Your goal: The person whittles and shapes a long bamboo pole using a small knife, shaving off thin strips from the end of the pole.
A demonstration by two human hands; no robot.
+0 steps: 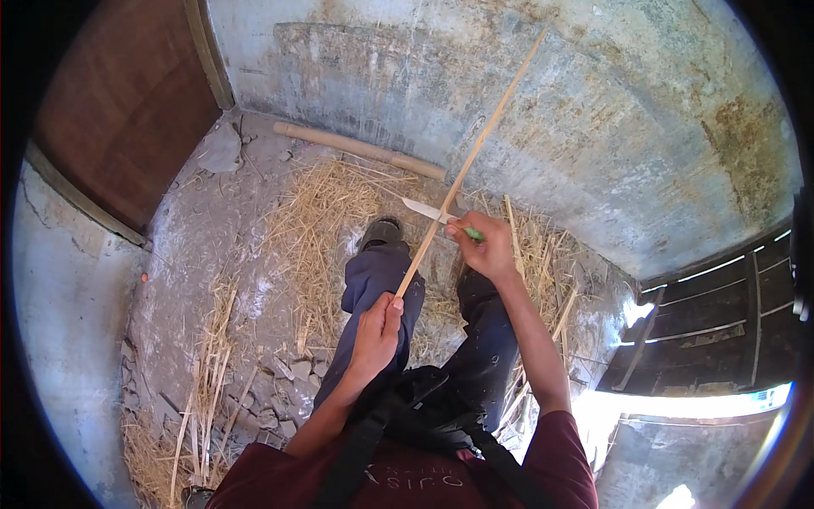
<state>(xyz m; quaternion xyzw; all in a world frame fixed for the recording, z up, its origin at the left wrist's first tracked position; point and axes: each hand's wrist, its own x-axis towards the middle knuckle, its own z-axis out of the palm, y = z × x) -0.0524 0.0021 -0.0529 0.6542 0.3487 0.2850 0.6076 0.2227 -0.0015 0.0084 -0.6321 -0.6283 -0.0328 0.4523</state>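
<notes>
A long, thin bamboo strip point(485, 131) slants up and away to the right from my lap. Its near end sits in my closed left hand point(374, 338), above my left thigh. Farther along, my right hand point(485, 245) is closed around the green handle point(474, 233) of a knife. The knife's pale blade point(422, 209) points left and lies across the strip, touching it. My right thumb is close against the strip by the blade. Whether the edge has cut into the strip is too small to tell.
A bamboo pole point(359, 151) lies along the foot of the stained wall point(593, 119). Shavings point(326, 204) cover the floor around my shoes. Split strips point(210, 399) and broken stones point(271, 407) lie at left. A brown door point(119, 102) stands far left; dark slats point(704, 322) are at right.
</notes>
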